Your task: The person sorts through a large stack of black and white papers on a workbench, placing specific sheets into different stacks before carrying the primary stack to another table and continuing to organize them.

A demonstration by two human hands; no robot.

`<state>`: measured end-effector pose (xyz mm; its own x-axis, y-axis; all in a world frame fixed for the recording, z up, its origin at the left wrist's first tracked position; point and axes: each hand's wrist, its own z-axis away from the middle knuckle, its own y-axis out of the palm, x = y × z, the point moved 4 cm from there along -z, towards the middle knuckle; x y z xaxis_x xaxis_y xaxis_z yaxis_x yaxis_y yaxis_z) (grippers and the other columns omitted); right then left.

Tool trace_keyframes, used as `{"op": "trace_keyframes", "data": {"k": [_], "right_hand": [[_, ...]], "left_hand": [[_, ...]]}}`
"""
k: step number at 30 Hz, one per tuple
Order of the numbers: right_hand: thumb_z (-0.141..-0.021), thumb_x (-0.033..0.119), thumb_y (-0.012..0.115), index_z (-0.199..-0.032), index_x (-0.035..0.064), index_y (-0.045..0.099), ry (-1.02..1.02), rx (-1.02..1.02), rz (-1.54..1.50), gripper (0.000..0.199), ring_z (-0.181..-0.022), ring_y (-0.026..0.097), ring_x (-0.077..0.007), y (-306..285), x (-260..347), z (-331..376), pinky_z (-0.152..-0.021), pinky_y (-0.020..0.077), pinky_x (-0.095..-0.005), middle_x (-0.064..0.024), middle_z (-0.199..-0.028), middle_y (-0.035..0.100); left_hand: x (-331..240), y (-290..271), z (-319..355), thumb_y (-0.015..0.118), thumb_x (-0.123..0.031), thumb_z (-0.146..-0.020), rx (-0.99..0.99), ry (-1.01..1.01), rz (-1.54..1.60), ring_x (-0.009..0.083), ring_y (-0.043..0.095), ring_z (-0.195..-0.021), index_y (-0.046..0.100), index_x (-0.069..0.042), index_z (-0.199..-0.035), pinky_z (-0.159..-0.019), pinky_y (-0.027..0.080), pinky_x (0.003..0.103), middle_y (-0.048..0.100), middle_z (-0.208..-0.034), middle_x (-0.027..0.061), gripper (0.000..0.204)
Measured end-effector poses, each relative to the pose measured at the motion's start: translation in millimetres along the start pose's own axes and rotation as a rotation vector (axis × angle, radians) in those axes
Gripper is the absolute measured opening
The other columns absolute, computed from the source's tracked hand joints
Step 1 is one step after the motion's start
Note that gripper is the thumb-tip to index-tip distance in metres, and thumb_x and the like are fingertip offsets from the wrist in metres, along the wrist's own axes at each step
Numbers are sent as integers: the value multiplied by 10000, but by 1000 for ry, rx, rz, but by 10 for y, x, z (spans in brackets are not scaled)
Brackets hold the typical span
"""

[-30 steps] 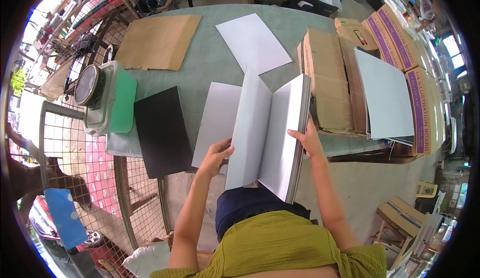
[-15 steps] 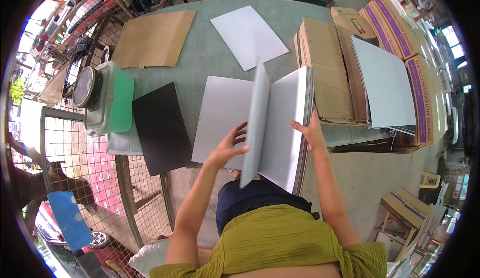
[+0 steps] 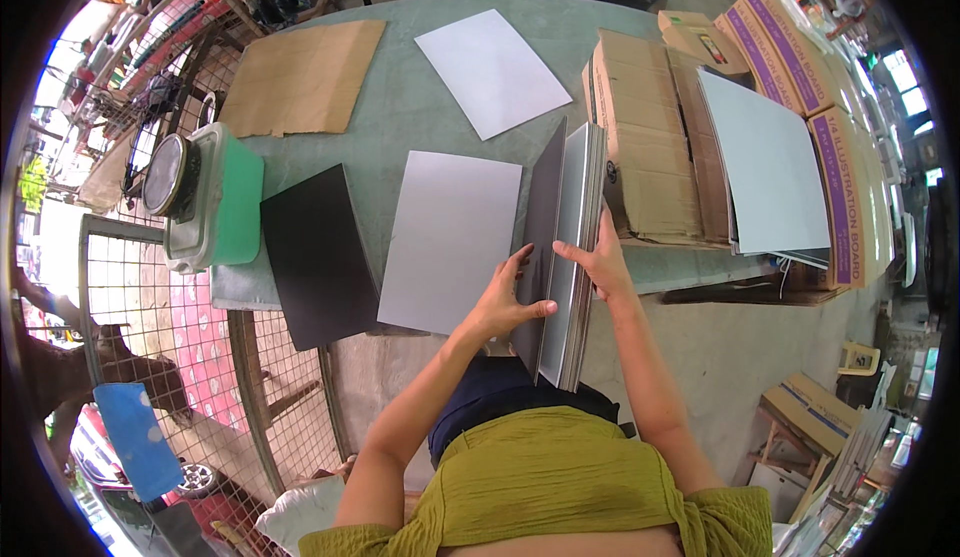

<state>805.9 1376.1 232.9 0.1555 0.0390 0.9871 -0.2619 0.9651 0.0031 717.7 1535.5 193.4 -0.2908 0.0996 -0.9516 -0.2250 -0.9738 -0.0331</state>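
Observation:
A thick stack of illustration boards (image 3: 585, 227) stands on edge in front of me, at the table's near edge. My right hand (image 3: 603, 265) grips the stack, thumb over the near face and fingers behind it. One dark grey board (image 3: 545, 192) leans slightly away from the stack's left side. My left hand (image 3: 505, 302) pinches this board, thumb on its right side and fingers on its left. Just left of it, a light grey-white board (image 3: 450, 242) lies flat on the table. Beyond that, a black board (image 3: 318, 257) overhangs the near edge.
A white sheet (image 3: 493, 72) and a flat piece of brown cardboard (image 3: 303, 77) lie at the back of the green table (image 3: 400, 87). A green tub (image 3: 235, 197) stands left. To the right are an opened carton (image 3: 645, 137), more white boards (image 3: 765, 167) and stacked boxes (image 3: 840, 197).
The pale board my left hand was beside has swung right against the stack. My left hand has moved right and now holds a dark board. The stack has closed up and turned more edge-on.

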Motion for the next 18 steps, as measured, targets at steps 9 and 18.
{"op": "trace_keyframes", "data": {"k": [9,18], "right_hand": [[-690,31,692,-1470,11,244,-10,70,-10,900,-1297,368,-237,183,13,-86,-1053,342,-352,-139,-1427,369],[-655,-13,594,-1442,20,322,87,-17,9,834,-1193,454,-216,-76,46,-23,-977,398,-320,-124,-1330,467]], "left_hand": [[41,-249,57,844,-463,-647,0,-29,-66,392,362,-1325,190,-109,-1494,-964,423,561,337,-1444,227,1127],[309,-932,372,673,-255,-879,-99,-278,220,200,536,-1107,419,-77,-1407,-902,476,350,510,-1323,135,612]]}}
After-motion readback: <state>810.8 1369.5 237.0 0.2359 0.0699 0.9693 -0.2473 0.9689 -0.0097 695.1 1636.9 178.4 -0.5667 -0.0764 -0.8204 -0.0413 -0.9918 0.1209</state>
